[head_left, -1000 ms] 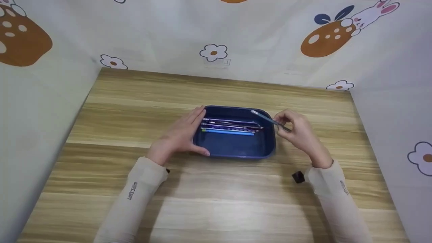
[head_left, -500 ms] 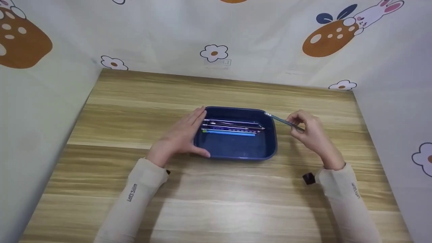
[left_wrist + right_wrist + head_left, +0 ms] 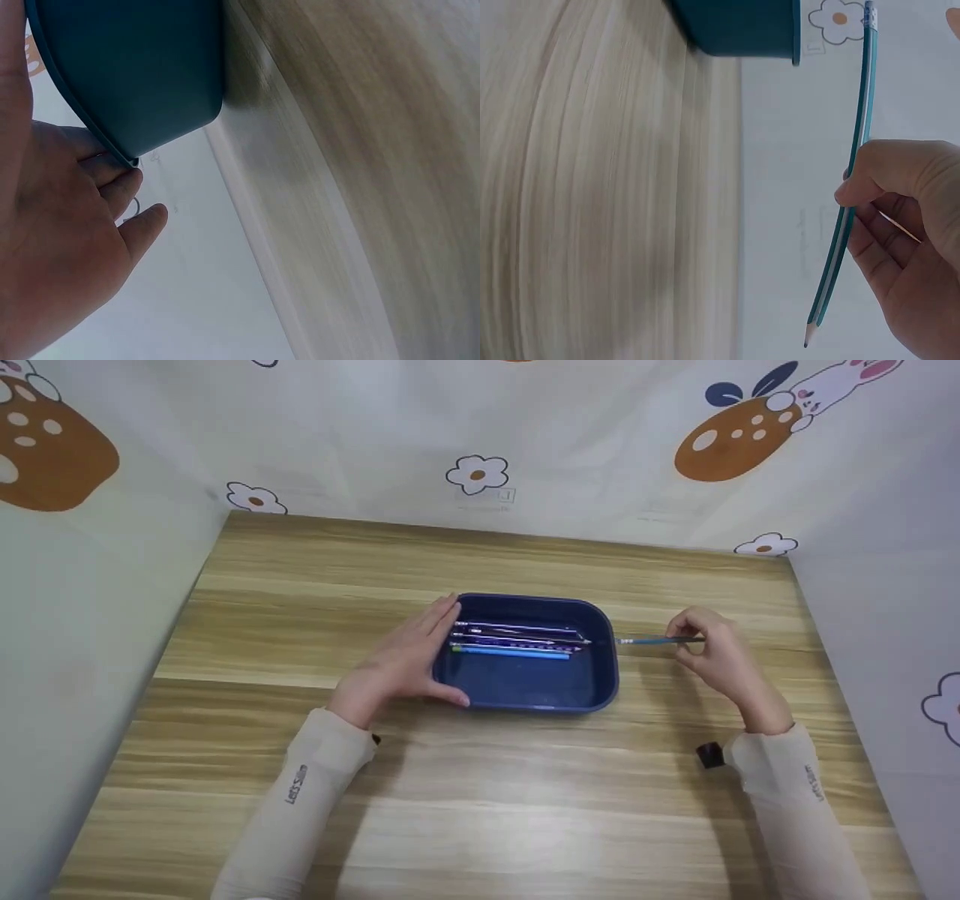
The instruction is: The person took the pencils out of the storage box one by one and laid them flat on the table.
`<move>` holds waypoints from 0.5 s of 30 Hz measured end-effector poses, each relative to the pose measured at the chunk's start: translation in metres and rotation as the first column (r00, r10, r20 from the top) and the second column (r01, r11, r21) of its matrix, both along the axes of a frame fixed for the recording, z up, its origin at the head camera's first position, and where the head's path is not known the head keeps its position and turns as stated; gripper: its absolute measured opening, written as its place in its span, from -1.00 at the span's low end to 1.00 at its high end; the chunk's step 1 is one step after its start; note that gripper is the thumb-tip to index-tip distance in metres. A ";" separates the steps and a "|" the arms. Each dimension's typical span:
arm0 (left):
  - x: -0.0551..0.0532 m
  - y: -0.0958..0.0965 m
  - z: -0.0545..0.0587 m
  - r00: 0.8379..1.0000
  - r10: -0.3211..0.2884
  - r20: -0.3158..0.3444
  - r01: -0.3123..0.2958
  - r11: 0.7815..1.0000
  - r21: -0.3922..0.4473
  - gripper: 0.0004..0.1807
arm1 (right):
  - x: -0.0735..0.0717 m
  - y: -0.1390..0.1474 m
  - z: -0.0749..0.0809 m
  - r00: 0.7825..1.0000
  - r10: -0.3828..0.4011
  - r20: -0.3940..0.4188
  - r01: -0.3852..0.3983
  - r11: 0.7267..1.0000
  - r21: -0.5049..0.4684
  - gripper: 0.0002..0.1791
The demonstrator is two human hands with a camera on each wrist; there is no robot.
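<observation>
A dark blue open box [image 3: 536,684] stands on the table, several pencils [image 3: 517,653] lying side by side along its far half. One is bright blue; others look dark or purple. My left hand [image 3: 397,661] rests against the box's left end, fingers extended along the rim and thumb at the near corner. To the right of the box, my right hand [image 3: 724,660] pinches a teal striped pencil [image 3: 863,112] between thumb and fingers. Its eraser end points left, right by the box's right rim in the head view, and its sharpened tip shows below the hand in the right wrist view.
The wood-grain table [image 3: 487,802] extends around the box. A pale curtain with flower and rabbit prints [image 3: 360,450] hangs behind it and along both sides. A small black block [image 3: 710,755] sits at the right cuff.
My right hand has moved right with the teal pencil, carrying its eraser end out from over the box. The pencil has turned from slanted to nearly level in view. The left hand stays put.
</observation>
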State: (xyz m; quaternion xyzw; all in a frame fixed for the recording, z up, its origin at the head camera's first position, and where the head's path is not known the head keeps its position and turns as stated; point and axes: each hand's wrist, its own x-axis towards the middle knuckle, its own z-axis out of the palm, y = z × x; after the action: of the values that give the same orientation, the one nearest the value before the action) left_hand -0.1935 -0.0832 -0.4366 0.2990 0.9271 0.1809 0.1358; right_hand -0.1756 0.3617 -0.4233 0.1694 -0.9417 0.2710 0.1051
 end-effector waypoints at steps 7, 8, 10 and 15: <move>0.000 -0.001 0.001 1.000 0.008 0.010 -0.007 1.000 -0.024 0.54 | -0.005 0.015 -0.004 0.999 -0.020 0.047 0.018 0.999 0.051 -0.68; 0.000 -0.001 0.002 1.000 0.007 0.010 -0.007 1.000 -0.022 0.54 | -0.006 0.016 -0.006 0.998 -0.025 0.054 0.021 0.998 0.057 -0.68; 0.000 -0.001 0.002 1.000 0.007 0.011 -0.007 1.000 -0.019 0.54 | -0.008 0.020 -0.008 0.997 -0.029 0.067 0.024 0.997 0.071 -0.68; 0.000 -0.001 0.001 1.000 0.009 0.011 -0.008 1.000 -0.024 0.54 | -0.012 0.025 -0.013 0.995 -0.025 0.096 0.012 0.991 0.134 -0.68</move>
State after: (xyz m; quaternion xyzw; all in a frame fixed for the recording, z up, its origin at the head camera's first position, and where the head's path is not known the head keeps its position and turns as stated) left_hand -0.1932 -0.0843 -0.4360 0.2923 0.9296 0.1722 0.1438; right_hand -0.1880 0.3871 -0.4364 0.1540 -0.9632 0.2146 0.0498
